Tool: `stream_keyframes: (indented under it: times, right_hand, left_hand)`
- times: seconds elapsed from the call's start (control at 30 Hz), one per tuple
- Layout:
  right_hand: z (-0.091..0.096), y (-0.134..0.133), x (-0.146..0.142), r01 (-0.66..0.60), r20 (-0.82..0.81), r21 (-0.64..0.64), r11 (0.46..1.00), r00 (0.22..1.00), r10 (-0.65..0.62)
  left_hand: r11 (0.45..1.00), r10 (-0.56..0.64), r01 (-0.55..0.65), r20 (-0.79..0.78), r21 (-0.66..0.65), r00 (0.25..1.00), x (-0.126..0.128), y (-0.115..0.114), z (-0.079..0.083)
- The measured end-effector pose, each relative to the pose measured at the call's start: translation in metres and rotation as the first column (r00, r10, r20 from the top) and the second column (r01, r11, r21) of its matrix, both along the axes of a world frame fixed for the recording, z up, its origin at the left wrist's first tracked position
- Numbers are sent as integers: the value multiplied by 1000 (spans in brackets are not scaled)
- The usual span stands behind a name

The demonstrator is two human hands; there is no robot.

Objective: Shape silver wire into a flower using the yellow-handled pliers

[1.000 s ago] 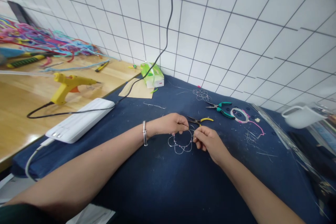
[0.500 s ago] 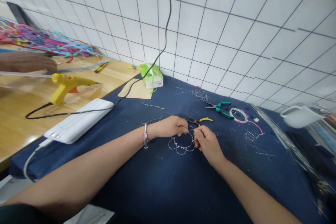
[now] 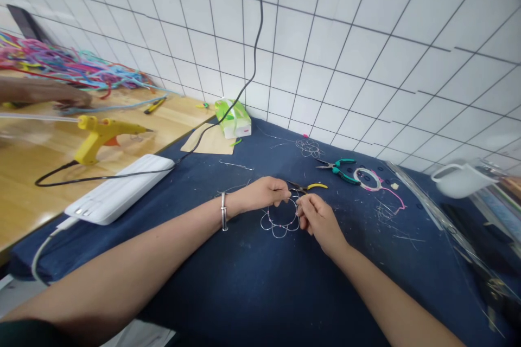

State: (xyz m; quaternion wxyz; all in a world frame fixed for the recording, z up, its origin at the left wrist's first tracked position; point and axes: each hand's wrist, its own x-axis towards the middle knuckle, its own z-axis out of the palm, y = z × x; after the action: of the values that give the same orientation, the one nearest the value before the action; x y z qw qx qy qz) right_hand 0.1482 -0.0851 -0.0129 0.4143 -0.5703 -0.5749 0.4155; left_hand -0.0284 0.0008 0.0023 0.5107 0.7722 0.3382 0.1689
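Petalled wire ring (image 3: pixel 279 226) in both hands (image 3: pixel 319 219), each in a close fingertip pinch on its rim

On a wooden tabletop (image 3: pixel 44 165) at left, a yellow hot glue gun (image 3: pixel 94 142) lies in front of a tangle of multicoloured pipe cleaners (image 3: pixel 77 68) and a yellow-and-black utility knife (image 3: pixel 155 105). The gun's black cable (image 3: pixel 256 49) crosses a white power strip (image 3: pixel 122 190) and rises before a white tiled wall (image 3: pixel 313 38) with dark lines. Near the wall, a green-and-white tissue pack (image 3: pixel 233 118) sits beside beige paper (image 3: pixel 211 142); far right, a white mug (image 3: pixel 458 180), slightly blurred
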Motion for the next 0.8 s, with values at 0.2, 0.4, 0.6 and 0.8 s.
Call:
stream_keyframes:
  times: [0.2,0.4,0.6,0.8]
  right_hand:
    - [5,-2,-5,-143,-209,-21,989,968,136]
    - [9,-2,-7,-169,-417,-52,984,899,132]
    - [10,-2,-8,-163,-484,-35,986,866,126]
    - [11,-4,-8,-159,-511,-36,987,851,118]
  left_hand:
    - [986,21,4,144,-167,989,0,-2,-3]
    - [975,-7,53,212,-214,977,3,-7,-1]
    - [992,-20,46,215,-117,976,6,-11,-1]
    - [999,-52,52,193,5,980,6,-14,2]
